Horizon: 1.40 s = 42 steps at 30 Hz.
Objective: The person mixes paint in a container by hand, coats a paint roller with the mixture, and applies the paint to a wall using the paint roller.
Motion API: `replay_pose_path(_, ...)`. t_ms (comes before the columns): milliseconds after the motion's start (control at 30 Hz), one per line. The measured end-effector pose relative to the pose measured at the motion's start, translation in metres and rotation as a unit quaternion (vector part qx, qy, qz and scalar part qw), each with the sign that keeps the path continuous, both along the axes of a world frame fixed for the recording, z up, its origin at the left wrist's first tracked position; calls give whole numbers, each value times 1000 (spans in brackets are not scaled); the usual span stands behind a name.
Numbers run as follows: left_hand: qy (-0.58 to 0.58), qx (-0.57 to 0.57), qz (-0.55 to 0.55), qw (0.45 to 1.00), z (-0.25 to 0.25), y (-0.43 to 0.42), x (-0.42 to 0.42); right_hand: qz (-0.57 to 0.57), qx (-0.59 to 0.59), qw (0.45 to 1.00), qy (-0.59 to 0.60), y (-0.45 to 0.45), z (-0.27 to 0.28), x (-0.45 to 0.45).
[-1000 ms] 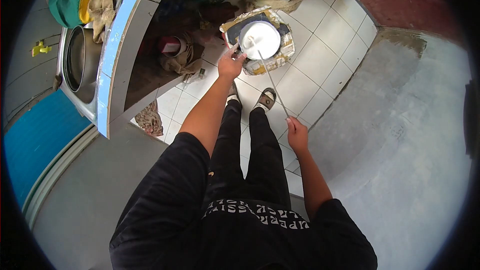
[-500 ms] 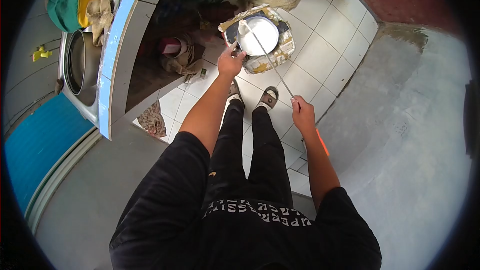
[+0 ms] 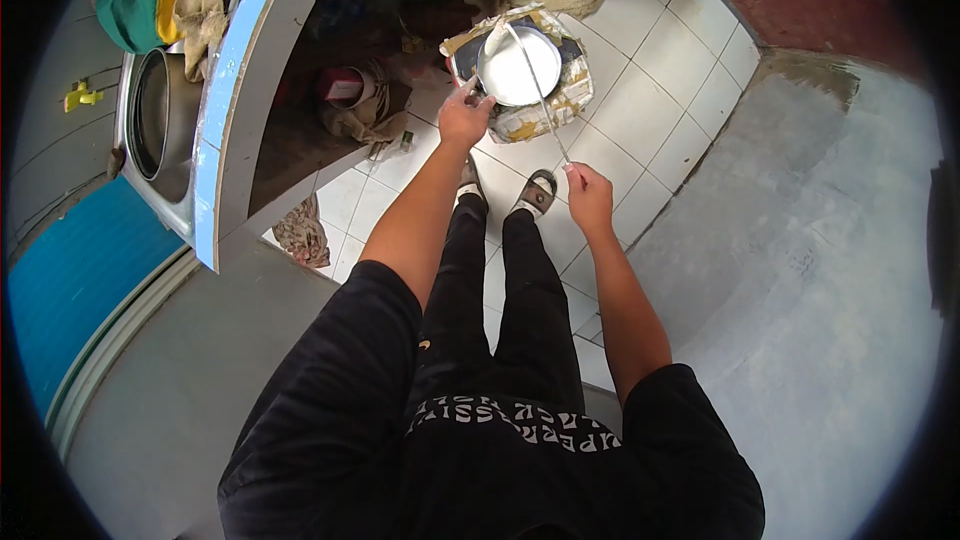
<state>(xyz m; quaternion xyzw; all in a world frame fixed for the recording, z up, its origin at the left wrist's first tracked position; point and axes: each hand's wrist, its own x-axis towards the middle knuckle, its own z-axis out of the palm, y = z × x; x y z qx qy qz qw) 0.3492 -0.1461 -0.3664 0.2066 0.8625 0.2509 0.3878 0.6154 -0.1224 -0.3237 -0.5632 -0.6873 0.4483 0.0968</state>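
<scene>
A round bucket of white paint (image 3: 519, 75) stands on a paint-smeared sheet of cardboard (image 3: 530, 125) on the floor. My left hand (image 3: 465, 118) is at the bucket's near left edge, fingers spread, fingertips at or close to the rim; exact contact is hard to see. In my right hand (image 3: 590, 192) is the lower end of a long thin stick (image 3: 547, 115), with fingers closed round it. The stick slants up and left across the bucket, and its pale, paint-coated far end lies over the far left rim.
My sandalled feet (image 3: 538, 192) stand just below the cardboard. To the left is a tiled counter (image 3: 232, 140) with a metal sink (image 3: 185, 165); below it, a dark shelf space holds a red container (image 3: 343, 87). A grey wall (image 3: 800, 270) rises at the right.
My right hand has moved up and left, nearer the bucket, carrying the stick. The stick's far end has shifted up and slightly right. My left hand stays nearly in place.
</scene>
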Motion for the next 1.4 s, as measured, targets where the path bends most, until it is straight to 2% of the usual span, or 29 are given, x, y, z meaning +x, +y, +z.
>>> replay_pose_path(67,4,4,0,1000,1,-1,2,-6,-38,999,10,2,-18,8)
replay_pose_path(133,10,9,0,1000,3,-2,2,-19,-170,981,96,4,-28,8)
replay_pose_path(167,5,9,5,1000,3,-1,2,-19,-169,981,95,4,-32,11)
replay_pose_path(233,-1,8,11,1000,0,-1,3,-66,-246,963,94,10,-5,-4)
replay_pose_path(333,10,15,10,1000,-3,-1,2,-101,-311,939,107,16,0,-11)
replay_pose_path(467,2,8,12,1000,0,1,1,-123,-318,936,86,19,-2,-12)
replay_pose_path(533,0,6,10,1000,0,0,2,-124,-385,897,177,18,-6,-10)
replay_pose_path(567,-5,6,7,1000,0,0,1,-126,-384,897,177,18,-9,-8)
replay_pose_path(633,-7,7,5,1000,0,1,1,-148,-479,845,187,24,-4,-13)
replay_pose_path(767,5,-3,5,1000,3,2,1,-149,-450,865,164,24,7,-8)
replay_pose_path(833,2,-4,7,1000,4,4,1,-126,-333,927,116,14,3,0)
replay_pose_path(867,3,-7,5,1000,4,4,0,-124,-333,927,115,9,-1,4)
replay_pose_path(933,4,-9,6,1000,4,4,-1,-118,-232,959,112,5,0,6)
replay_pose_path(1067,-11,-2,17,1000,4,2,1,-125,-220,965,72,8,8,-11)
replay_pose_path(1133,-10,-3,18,1000,6,3,0,-51,-91,994,41,6,-1,-20)
replay_pose_path(1400,-28,-13,10,999,8,5,-5,-32,-35,999,3,-28,11,10)
